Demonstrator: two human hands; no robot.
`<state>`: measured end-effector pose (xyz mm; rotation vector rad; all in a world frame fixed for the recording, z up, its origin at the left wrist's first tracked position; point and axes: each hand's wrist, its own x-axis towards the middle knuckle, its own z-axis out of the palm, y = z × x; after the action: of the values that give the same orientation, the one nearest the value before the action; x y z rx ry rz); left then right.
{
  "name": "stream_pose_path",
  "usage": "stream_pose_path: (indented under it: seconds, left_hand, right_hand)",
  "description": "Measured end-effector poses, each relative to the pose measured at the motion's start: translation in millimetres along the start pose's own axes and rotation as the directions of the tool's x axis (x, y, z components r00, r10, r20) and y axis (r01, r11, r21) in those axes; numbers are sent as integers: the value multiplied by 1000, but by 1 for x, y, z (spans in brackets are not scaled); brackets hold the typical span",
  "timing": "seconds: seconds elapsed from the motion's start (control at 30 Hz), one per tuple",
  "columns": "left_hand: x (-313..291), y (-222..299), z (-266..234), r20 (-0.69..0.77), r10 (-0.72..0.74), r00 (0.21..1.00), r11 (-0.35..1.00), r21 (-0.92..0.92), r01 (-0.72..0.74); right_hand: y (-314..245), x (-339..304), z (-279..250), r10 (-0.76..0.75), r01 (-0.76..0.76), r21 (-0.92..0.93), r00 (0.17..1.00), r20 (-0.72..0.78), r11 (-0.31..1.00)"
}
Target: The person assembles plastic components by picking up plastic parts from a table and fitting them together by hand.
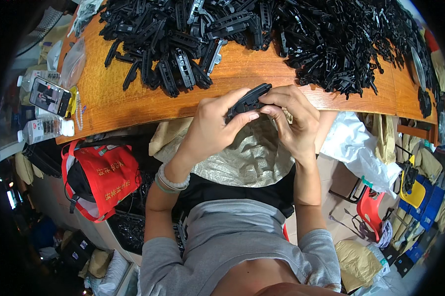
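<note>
Just off the table's near edge, my left hand (213,120) grips a long black plastic part (247,101), its thumb along the lower side. My right hand (296,113) closes in a pinch at the part's right end; whether a smaller piece sits between those fingertips is too small to make out. Beyond my hands, a heap of long black plastic parts (175,37) covers the far left of the wooden table (118,101). To the right of it lies a second heap of thinner black pieces (331,49). A beige woven sack (232,163) spreads over my lap below my hands.
On the table's left side are a phone (49,96) with a lit screen and clear plastic bottles (44,129). A red bag (106,177) stands below at the left. White plastic sheeting (355,145) hangs at the right, near a red chair (370,212).
</note>
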<state>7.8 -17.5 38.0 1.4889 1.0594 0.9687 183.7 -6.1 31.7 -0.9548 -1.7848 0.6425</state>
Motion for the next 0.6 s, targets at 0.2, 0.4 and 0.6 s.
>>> stream_pose_path:
  seconds: [0.2,0.4,0.6]
  left_hand:
    - [-4,-3,-8,25,230,973,902,369,-223]
    - [-4,5,-6,41,306,951,877,378,-299]
    - [-3,-1,-5,58,289,955,900,324,-292]
  right_hand:
    - [-7,3,-3,-23,24,-96,1000,9,995]
    - [-1,0,-4,15,-7,-60,991,136,998]
    - [1,-4,0,17,-12,-69,997,80,998]
